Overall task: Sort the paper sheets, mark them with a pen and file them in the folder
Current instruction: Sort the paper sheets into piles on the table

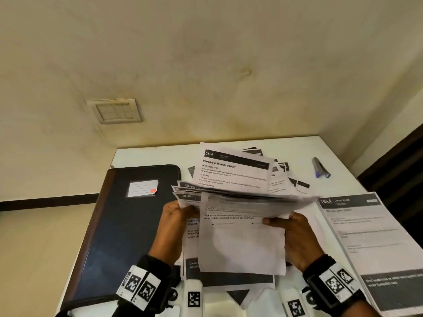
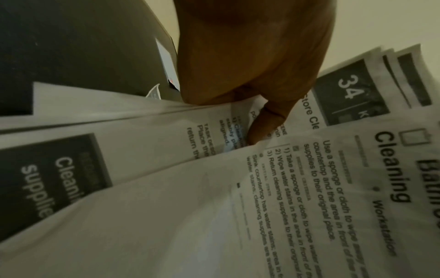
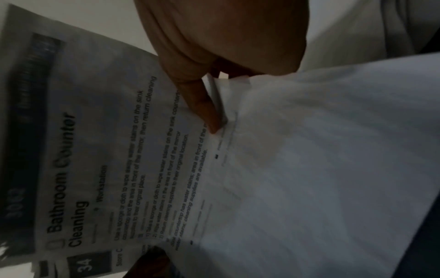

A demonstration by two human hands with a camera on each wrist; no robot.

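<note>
Wristbands (image 1: 142,286) with black-and-white square markers sit at the near edge of the head view, one on each forearm. Just beyond them both hands hold a loose bundle of sheets (image 1: 240,227) above the white table (image 1: 142,154). The left hand (image 1: 170,227) grips the bundle's left edge at about 9 o'clock, thumb pressed on a page numbered 34. The right hand (image 1: 297,236) pinches the right edge at about 3 o'clock, thumb on top of a page headed "Bathroom Counter Cleaning". The far half of the bundle fans out and bends away, so its upper edges blur together.

At 8 to 10 o'clock from the hands a dark folder (image 1: 119,225) lies closed on the table, a white label (image 1: 143,188) on its cover. At 4 o'clock a separate stack of papers (image 1: 370,243), top page numbered 1654, runs off the lower right corner of the head view. More sheets lie scattered at 12 o'clock, the top one (image 1: 233,171) headed "Prepare cold relief powder"; the bundle hides their near ends. At 1 o'clock, well apart from both hands, lies a pen (image 1: 321,168) with a blue end. On the wall beyond, at 11 o'clock, is a switch plate (image 1: 115,111).

Both wrist views are dim and smeared; much of the small print is unreadable.
</note>
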